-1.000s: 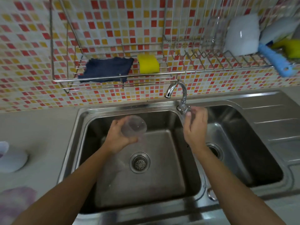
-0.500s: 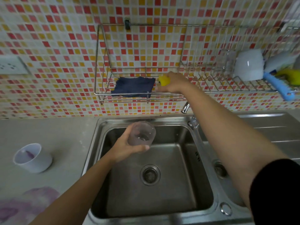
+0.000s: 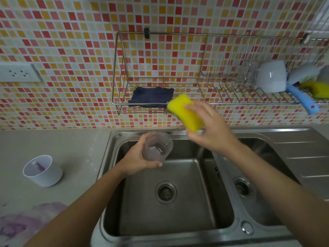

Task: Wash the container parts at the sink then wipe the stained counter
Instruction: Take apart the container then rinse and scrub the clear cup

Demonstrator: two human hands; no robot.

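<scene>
Nearest, at the left corner of the tabletop [image 3: 80, 157], a purple stain [image 3: 19, 223] not yet wiped, and just beyond it a white cup-shaped container part [image 3: 43, 171] with purple residue inside, standing upright and well apart from the sink [image 3: 110, 175]

Over the left basin, left hand [image 3: 137, 163] wrapped around a clear plastic container [image 3: 157, 147], mouth tilted up toward the camera, a trace of water or film at the bottom. Higher and to the right, right hand [image 3: 210, 129] clenched on a yellow sponge [image 3: 185, 112], held above the far rim of the sink, near the container but not touching it. Tap hidden behind the right hand, so no telling whether water runs

Step in hand, by the look of it: bringing sponge to container for scrubbing. Best done by keeping the container low over the basin so drips fall inside, pushing the sponge right down to the bottom, and twisting container against sponge rather than only wiping the rim. Worth a firm left grip, since wet clear plastic is likely slippery. Wetting the sponge first probably helps

Farther back, on the tiled wall, a wire rack [image 3: 115, 86] with a dark blue cloth [image 3: 151, 97] lying in it, likely handy for the tabletop stain later; farther right, a white bowl [image 3: 271, 76] and a blue-handled brush [image 3: 300, 98] in the dish rack
</scene>
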